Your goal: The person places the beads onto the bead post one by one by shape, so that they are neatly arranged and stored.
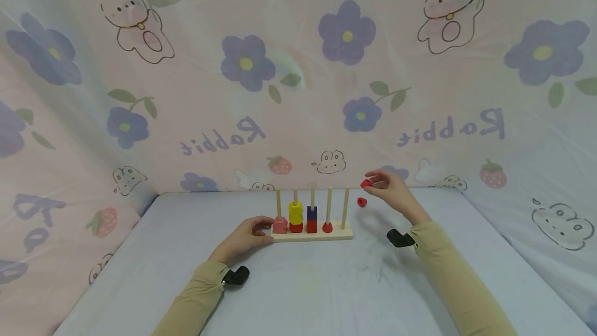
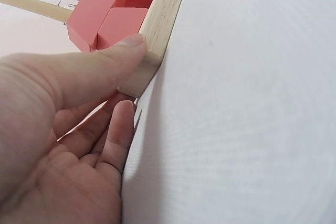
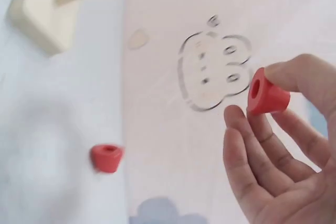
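A wooden peg stand with several upright pegs sits on the table. My left hand grips its left end; in the left wrist view the thumb lies over the base's corner. Pink blocks are on the leftmost peg. Beside them stand yellow blocks over red, then a dark blue block over red, and a red bead; the rightmost peg is bare. My right hand pinches a tapered red bead in the air, its hole showing.
Another red bead lies on the white table below the right hand, right of the stand. Behind the table hangs a cloth printed with rabbits and flowers. A black wrist device sits on the right sleeve.
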A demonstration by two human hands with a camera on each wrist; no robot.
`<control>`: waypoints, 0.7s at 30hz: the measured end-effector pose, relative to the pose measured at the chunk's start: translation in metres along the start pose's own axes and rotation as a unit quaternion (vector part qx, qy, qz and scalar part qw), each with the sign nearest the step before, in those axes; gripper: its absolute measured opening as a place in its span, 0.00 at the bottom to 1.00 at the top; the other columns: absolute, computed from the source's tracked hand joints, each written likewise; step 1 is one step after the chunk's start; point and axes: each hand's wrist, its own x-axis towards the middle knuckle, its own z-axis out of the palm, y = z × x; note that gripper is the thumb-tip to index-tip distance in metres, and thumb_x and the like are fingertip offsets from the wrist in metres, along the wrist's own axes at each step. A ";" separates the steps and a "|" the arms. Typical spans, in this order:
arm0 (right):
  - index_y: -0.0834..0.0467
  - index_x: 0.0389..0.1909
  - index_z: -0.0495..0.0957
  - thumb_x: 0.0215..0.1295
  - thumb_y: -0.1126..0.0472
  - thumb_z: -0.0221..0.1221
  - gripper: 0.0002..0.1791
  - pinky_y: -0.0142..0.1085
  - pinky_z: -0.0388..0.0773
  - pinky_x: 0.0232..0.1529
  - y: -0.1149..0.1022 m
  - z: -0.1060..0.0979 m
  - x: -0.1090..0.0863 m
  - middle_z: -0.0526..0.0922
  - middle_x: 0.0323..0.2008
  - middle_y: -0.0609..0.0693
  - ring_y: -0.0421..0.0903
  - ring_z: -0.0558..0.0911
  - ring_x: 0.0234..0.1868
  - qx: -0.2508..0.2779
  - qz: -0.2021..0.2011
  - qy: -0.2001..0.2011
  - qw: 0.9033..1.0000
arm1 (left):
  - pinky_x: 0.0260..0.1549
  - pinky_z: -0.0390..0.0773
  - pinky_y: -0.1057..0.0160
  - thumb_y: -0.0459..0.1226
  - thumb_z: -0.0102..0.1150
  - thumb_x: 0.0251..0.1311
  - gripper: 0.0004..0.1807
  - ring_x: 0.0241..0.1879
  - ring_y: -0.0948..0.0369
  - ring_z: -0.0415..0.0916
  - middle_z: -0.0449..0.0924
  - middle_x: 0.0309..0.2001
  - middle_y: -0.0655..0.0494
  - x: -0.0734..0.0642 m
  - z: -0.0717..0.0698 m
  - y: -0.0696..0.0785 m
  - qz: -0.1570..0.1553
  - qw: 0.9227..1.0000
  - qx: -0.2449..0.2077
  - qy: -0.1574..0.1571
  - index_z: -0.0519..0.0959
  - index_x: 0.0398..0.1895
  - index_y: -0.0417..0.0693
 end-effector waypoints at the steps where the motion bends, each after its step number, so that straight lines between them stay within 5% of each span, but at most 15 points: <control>1: 0.60 0.56 0.72 0.61 0.57 0.65 0.24 0.43 0.77 0.47 -0.005 0.000 0.000 0.79 0.47 0.58 0.54 0.81 0.47 0.014 -0.002 0.005 1.000 | 0.47 0.73 0.59 0.37 0.67 0.56 0.26 0.44 0.57 0.73 0.75 0.53 0.52 0.000 0.000 -0.001 0.001 1.000 0.001 -0.001 0.74 0.58 0.45; 9: 0.62 0.50 0.75 0.59 0.64 0.66 0.18 0.31 0.77 0.44 -0.043 0.012 -0.006 0.79 0.46 0.59 0.48 0.83 0.45 0.120 -0.075 0.037 0.989 | 0.48 0.73 0.57 0.37 0.68 0.55 0.26 0.43 0.56 0.74 0.75 0.53 0.51 0.002 0.000 0.001 0.000 1.000 -0.022 -0.010 0.74 0.58 0.46; 21: 0.72 0.51 0.74 0.59 0.77 0.60 0.18 0.32 0.76 0.46 -0.080 0.050 -0.008 0.78 0.46 0.67 0.54 0.80 0.45 0.158 -0.163 0.036 0.973 | 0.49 0.72 0.58 0.38 0.67 0.56 0.25 0.44 0.57 0.74 0.75 0.54 0.52 0.001 -0.003 -0.003 0.000 1.000 -0.007 -0.009 0.74 0.58 0.47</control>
